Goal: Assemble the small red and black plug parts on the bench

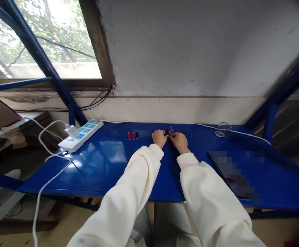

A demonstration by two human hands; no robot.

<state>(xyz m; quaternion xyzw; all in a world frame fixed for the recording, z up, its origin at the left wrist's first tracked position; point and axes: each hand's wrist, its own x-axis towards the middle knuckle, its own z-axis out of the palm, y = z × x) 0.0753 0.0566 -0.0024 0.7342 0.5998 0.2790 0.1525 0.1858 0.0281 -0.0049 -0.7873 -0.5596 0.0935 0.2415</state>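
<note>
My left hand [159,138] is closed near the back of the blue table, its fingers around a small black tube with a red end [167,130]. Beside it, my right hand [179,141] is pinched, fingertips close to the left thumb; whatever it grips is too small to make out. Just behind the fingertips stand small clear pieces [171,129]. To the left of my hands, a red tube [129,136], a second red tube [133,135] and a black tube [137,134] stand upright in a row.
A white power strip [82,136] with a plugged-in adapter [71,131] lies at the left, its cable hanging over the edge. Small dark or clear bits [186,133] lie right of my hands. A clear dish [219,133] and a dark flat device [229,178] are farther right.
</note>
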